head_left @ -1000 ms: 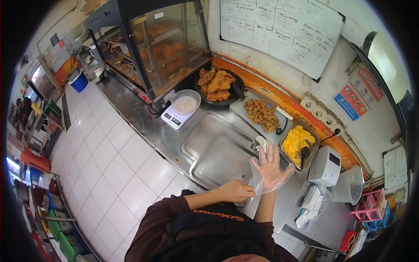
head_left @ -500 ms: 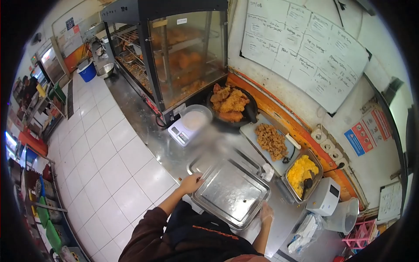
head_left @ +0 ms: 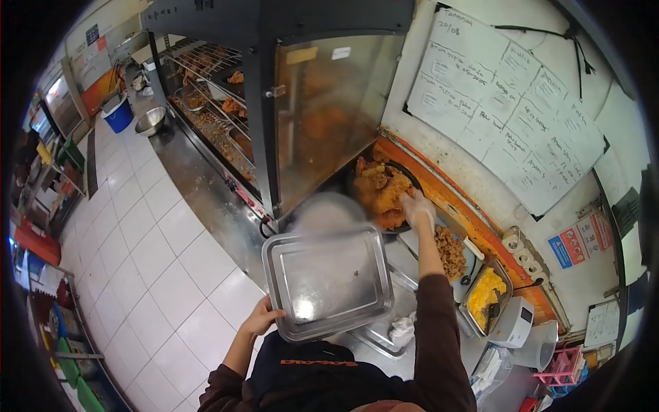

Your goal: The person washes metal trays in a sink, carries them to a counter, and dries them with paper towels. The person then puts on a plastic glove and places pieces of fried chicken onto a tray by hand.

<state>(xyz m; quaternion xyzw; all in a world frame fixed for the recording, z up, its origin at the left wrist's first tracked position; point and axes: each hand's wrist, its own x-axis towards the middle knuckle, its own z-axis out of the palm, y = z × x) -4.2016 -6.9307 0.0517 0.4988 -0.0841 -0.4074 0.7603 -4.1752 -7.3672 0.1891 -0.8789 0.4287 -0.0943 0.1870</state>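
My left hand (head_left: 264, 316) grips the lower left edge of a metal tray (head_left: 329, 278), thumb over the rim. The tray has a small dark crumb on it. My right hand (head_left: 417, 208), in a clear glove, reaches into a dark bowl with fried chicken (head_left: 379, 189), its fingers closed at the right side of a piece. Just below that hand lie chopped brown pieces (head_left: 449, 253) on a board. A second tray (head_left: 377, 343) lies partly under the held one, with a crumpled white wad (head_left: 402, 331) on it.
A glass-fronted cabinet (head_left: 329, 117) stands behind the tray, with racks of food. To the right are a pan of yellow food (head_left: 486, 295), a white device (head_left: 513, 323) and a clear tub (head_left: 539, 347). A steel bowl (head_left: 150, 121) and blue bucket (head_left: 118, 113) are far left.
The tray has moved up and left in my left hand. My right hand has let go of its right edge and reached up to the fried chicken. The view has shifted.
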